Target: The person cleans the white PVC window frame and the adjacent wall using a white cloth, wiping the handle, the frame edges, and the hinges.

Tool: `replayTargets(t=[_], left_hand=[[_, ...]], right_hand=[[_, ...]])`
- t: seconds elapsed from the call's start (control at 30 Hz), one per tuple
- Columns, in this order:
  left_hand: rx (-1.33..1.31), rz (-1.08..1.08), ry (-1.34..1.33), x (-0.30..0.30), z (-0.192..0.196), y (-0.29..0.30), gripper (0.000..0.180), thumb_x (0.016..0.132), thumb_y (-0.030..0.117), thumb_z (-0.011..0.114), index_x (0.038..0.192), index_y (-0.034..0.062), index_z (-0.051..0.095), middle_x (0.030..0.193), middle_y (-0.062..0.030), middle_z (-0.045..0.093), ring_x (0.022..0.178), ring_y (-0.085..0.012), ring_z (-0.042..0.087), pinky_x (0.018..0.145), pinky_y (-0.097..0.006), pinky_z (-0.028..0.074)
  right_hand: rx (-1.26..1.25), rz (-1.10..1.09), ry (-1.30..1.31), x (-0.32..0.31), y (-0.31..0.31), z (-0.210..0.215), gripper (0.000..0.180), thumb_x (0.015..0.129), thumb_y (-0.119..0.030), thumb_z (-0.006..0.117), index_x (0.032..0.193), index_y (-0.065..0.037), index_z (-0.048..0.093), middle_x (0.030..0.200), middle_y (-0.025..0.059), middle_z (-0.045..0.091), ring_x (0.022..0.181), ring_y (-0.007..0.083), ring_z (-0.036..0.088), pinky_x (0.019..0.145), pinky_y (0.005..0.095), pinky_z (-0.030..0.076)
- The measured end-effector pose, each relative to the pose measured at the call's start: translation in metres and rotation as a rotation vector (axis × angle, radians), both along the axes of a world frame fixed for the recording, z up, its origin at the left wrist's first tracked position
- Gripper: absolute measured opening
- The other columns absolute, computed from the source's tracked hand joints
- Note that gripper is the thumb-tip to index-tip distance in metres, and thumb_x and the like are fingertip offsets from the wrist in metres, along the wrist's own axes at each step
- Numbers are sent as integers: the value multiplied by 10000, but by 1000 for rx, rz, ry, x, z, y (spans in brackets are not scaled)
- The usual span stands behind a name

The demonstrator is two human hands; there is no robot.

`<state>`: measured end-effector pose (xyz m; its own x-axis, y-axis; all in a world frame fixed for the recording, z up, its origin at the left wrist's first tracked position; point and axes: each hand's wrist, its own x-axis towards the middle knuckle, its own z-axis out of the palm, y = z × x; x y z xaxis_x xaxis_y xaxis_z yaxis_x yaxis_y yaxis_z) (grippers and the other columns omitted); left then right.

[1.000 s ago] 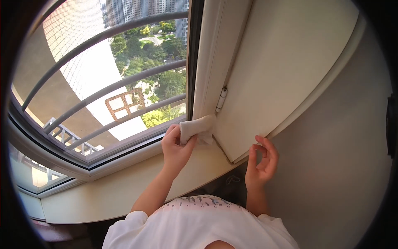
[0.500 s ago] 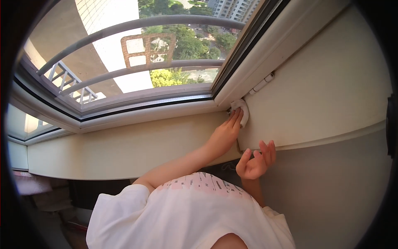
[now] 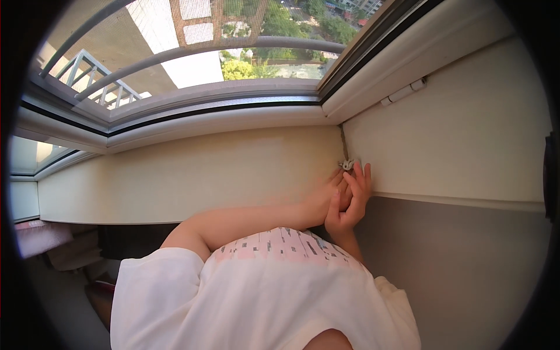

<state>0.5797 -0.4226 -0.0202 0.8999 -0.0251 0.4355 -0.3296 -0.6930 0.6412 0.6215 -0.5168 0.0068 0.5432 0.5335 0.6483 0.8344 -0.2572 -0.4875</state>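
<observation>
My left hand [image 3: 322, 200] reaches across the cream window sill [image 3: 204, 175] into the corner where it meets the pale side panel [image 3: 455, 146]. It presses a small grey-white cloth [image 3: 347, 165] there; only a scrap of the cloth shows above the fingertips. My right hand [image 3: 354, 198] lies right beside and partly over the left, with its fingers stretched up against the panel's edge next to the cloth. Whether the right fingers grip the cloth is hidden.
The white window frame [image 3: 221, 111] runs above the sill, with a curved railing [image 3: 233, 49] and trees outside. A small white hinge [image 3: 402, 92] sits on the panel's upper edge. A grey wall [image 3: 466, 262] lies below the panel. Pink fabric [image 3: 41, 236] lies at far left.
My view has tilted down. My left hand slid the cloth down the panel from near the hinge to the sill corner, and my right hand moved up to join it.
</observation>
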Motion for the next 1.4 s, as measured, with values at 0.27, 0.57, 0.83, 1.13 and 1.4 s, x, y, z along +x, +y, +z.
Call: replayTargets(t=[0.27, 0.57, 0.83, 1.13, 1.4], left_hand=[[-460, 260, -92, 28, 25, 44, 360, 865, 15, 561, 1217, -39, 616, 1206, -252, 636, 1019, -437, 643, 878, -447, 541], [-231, 394, -130, 57, -15, 15, 695, 813, -39, 619, 1465, -62, 380, 1424, -292, 494, 1025, -460, 639, 815, -464, 562], [-355, 116, -67, 21, 8, 13, 691, 834, -37, 595, 1490, -33, 375, 1441, -290, 482, 1105, -450, 614, 899, -459, 527], [28, 221, -169, 57, 19, 31, 626, 840, -66, 549, 1427, -151, 349, 1429, -386, 393, 1160, -496, 561, 922, -453, 515], [166, -59, -229, 4, 7, -10, 575, 929, 103, 488, 1426, -153, 355, 1477, -359, 375, 1316, -430, 469, 1077, -475, 416]], right_hand=[[85, -59, -34, -9, -21, 14, 302, 906, 13, 599, 1206, 7, 573, 1329, 224, 603, 1354, 495, 438, 1105, 538, 356], [-14, -207, -77, -23, -39, 14, 290, 905, 37, 594, 1194, 29, 573, 1306, 231, 617, 1307, 476, 493, 1083, 518, 393], [-145, -131, -370, -5, -45, 2, 350, 847, 46, 620, 1173, -81, 618, 1229, 92, 706, 1224, 322, 618, 951, 414, 431], [-155, -147, -296, -21, -47, -1, 340, 844, 46, 616, 1160, -76, 632, 1197, 102, 718, 1194, 316, 632, 926, 396, 433], [-82, -191, -291, -11, -39, 4, 263, 922, 24, 537, 1146, -37, 660, 1185, 130, 718, 1249, 335, 616, 934, 385, 441]])
